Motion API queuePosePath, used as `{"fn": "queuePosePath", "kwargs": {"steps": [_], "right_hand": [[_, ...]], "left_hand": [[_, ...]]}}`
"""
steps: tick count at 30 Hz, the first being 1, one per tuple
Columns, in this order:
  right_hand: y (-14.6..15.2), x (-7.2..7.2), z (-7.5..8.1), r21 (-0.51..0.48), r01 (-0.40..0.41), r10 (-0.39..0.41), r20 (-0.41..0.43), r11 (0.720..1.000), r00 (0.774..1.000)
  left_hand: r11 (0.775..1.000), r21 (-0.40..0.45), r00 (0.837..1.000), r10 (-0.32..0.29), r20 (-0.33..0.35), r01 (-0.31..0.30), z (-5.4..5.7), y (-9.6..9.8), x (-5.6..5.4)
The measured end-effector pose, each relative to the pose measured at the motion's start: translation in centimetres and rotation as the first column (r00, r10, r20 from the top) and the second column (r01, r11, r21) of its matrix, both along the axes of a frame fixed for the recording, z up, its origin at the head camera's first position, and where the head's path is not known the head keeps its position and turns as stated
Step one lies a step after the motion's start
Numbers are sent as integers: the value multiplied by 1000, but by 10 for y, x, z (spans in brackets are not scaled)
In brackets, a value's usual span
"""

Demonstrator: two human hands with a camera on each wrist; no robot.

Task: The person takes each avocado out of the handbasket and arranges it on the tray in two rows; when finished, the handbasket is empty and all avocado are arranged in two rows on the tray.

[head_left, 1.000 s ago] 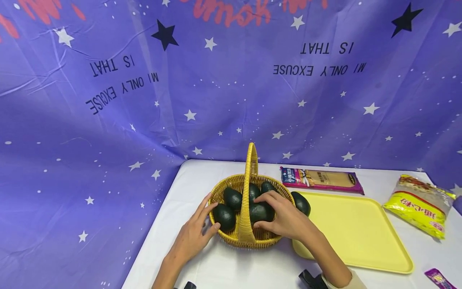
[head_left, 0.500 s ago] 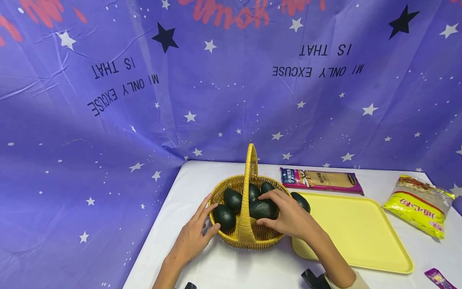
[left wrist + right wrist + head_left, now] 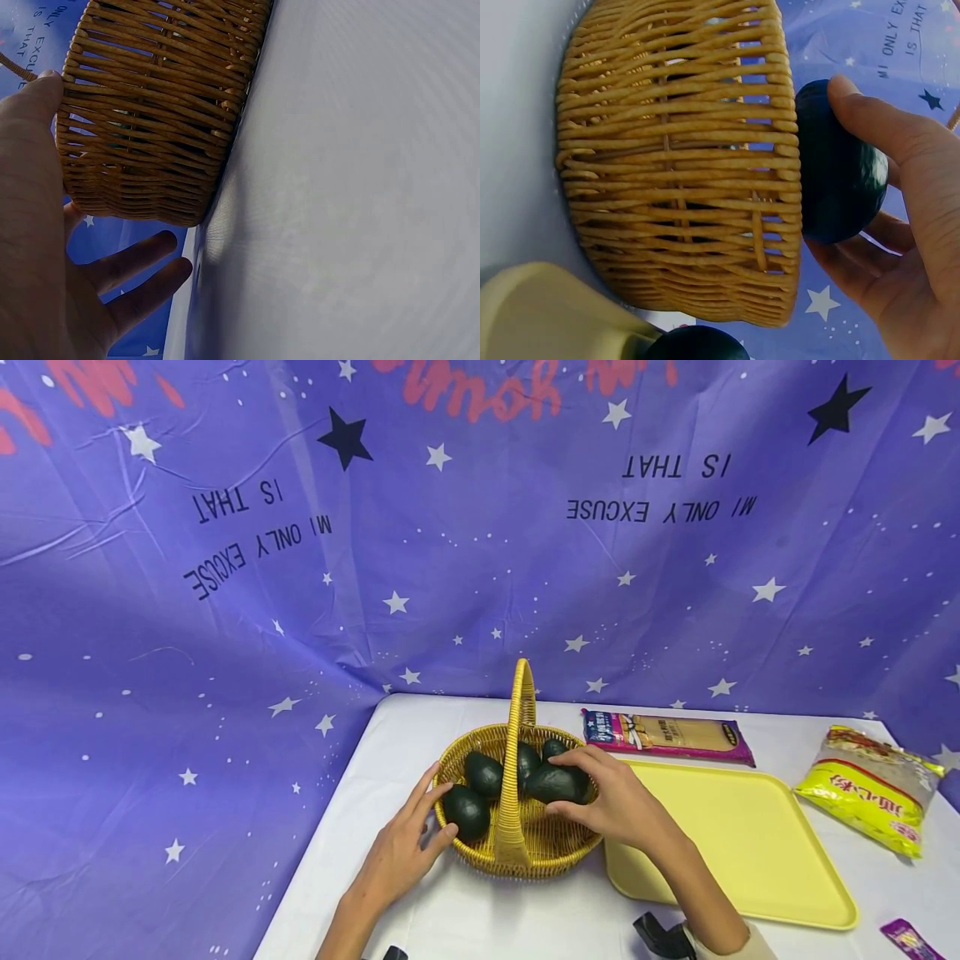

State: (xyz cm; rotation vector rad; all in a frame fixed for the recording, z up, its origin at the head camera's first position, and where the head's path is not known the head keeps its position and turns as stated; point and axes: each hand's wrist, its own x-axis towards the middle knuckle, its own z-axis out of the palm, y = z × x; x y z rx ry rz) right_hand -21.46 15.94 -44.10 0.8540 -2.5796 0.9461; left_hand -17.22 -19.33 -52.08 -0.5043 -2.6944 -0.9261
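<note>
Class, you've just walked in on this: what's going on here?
A person's right hand grips an avocado over the basket, while the left hand touches the rim on the other side. Four more avocados show inside. To the right lies a tray; another avocado is partly seen by it.

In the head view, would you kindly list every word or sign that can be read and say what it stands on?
"MI ONLY EXCUSE": twice, upside down, on the purple backdrop.
"IS THAT": twice, upside down, same backdrop.
"通心粉": upside down, on the yellow bag.
Red script on the backdrop: cut off, not surely readable.
Long packet, purple sachet: lettering too small or blurred.
</note>
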Motion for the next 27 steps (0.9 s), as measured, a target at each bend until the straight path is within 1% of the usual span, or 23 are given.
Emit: {"fn": "queuePosePath", "kwargs": {"steps": [6, 12, 27], "right_hand": [[6, -2, 1, -18, 8, -8, -8, 1000, 1000], [11, -4, 3, -40, 20, -21, -22, 999, 1000], [23, -9, 3, -52, 68, -70, -40, 996, 997]], "left_hand": [[1000, 4, 1000, -6, -12, 6, 0, 0, 1], [1000, 4, 1000, -3, -5, 3, 0, 0, 1], [1000, 7, 1000, -3, -18, 3, -1, 0, 0]]}}
